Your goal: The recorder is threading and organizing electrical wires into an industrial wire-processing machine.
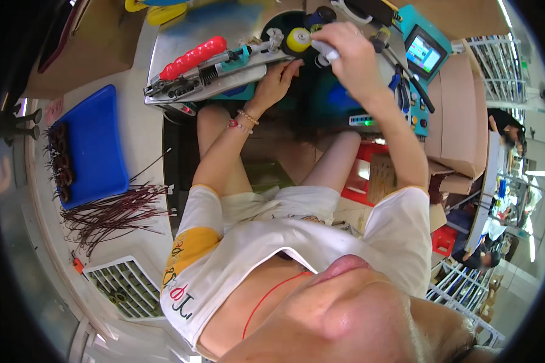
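My left hand (pixel 277 85) is at the front edge of a long metal fixture (pixel 239 75). Its thumb and fingertips come together, and whatever lies between them is too small to make out. On the fixture sits a red ribbed handle (pixel 194 57). My right hand (pixel 349 55) reaches in from the right, its fingers curled round a small white object (pixel 326 51) whose kind is unclear. Close beside those fingers is a round yellow wheel or spool (pixel 298 39), with a dark cylinder (pixel 323 16) behind it. The space below the hands is dark and blurred.
At right stands a teal machine (pixel 419 45) with a lit screen and buttons, beside cardboard boxes (pixel 457 115). On the left bench are a blue tray (pixel 97 151), a bundle of dark red wires (pixel 118 212) and a white slotted basket (pixel 124 284). Other people work far right.
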`<state>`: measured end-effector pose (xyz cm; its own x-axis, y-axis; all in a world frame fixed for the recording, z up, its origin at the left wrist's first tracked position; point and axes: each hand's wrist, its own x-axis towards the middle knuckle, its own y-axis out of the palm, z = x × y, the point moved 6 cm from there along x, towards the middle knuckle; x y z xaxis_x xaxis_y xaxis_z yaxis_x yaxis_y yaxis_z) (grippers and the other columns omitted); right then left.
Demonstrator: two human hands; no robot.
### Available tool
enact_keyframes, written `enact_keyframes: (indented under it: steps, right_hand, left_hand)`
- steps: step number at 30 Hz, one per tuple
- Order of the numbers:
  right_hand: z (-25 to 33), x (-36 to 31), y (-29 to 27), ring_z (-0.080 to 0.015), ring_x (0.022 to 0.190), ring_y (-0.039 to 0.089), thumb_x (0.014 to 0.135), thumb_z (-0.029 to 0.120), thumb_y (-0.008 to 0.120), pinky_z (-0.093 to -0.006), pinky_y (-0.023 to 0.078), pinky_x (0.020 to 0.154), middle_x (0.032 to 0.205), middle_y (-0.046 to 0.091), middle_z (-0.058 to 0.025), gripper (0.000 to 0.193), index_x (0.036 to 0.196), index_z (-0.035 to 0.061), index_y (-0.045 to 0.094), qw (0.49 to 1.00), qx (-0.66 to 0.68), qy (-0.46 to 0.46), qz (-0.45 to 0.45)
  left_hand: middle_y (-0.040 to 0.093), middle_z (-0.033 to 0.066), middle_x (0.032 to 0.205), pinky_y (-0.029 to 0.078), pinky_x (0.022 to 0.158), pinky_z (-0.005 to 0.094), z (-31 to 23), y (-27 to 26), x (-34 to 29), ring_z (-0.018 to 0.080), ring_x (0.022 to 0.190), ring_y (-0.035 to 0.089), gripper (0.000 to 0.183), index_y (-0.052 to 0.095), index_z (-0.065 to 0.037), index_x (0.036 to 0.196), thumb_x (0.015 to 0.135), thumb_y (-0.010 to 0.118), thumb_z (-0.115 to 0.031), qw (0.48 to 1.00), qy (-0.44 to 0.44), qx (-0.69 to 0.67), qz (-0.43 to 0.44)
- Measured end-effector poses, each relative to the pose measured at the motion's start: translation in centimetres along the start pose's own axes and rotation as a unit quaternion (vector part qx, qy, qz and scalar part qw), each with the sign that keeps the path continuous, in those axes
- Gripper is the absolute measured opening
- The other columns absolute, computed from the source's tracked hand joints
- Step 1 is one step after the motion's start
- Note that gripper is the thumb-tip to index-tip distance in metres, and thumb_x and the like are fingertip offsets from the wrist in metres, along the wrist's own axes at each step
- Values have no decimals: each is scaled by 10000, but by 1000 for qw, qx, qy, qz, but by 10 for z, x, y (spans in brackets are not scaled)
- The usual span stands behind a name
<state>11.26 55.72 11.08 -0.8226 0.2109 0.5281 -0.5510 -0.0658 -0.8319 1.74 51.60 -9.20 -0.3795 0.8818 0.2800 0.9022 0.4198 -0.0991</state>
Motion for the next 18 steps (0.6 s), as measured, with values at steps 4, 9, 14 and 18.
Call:
enact_keyframes:
  steps: [4,9,14,18]
  right_hand:
    - [-8,10,-4,-349,970,617,754,-57,606,-429,507,860,952,677,-145,226,947,26,690,1000,12,12,25]
    - [-9,12,-12,-244,906,640,914,238,706,-341,483,839,873,670,-59,238,893,8,651,998,30,-47,11]
    - [38,-29,-2,-236,1115,561,788,123,654,-417,391,981,1213,568,-47,477,1252,223,607,951,-190,-242,37]
    - [40,-33,7,-193,1054,557,791,198,631,-392,383,970,1061,579,-21,80,858,159,611,930,-184,-316,22]
  left_hand:
    - [643,87,752,472,646,301,-30,5,-35,151,684,591,281,664,-13,966,1042,525,-245,993,-65,-67,-79]
    - [381,-57,650,272,477,232,-120,18,-92,45,552,340,260,571,-39,966,1076,443,-236,946,-210,-239,-58]
    - [340,-61,695,208,468,212,-164,2,-84,38,561,273,171,532,-24,1041,1061,451,-172,896,-324,-303,-18]
    - [535,13,759,437,499,239,-191,-2,-80,101,611,511,228,558,32,1080,1052,459,-172,895,-311,-318,38]
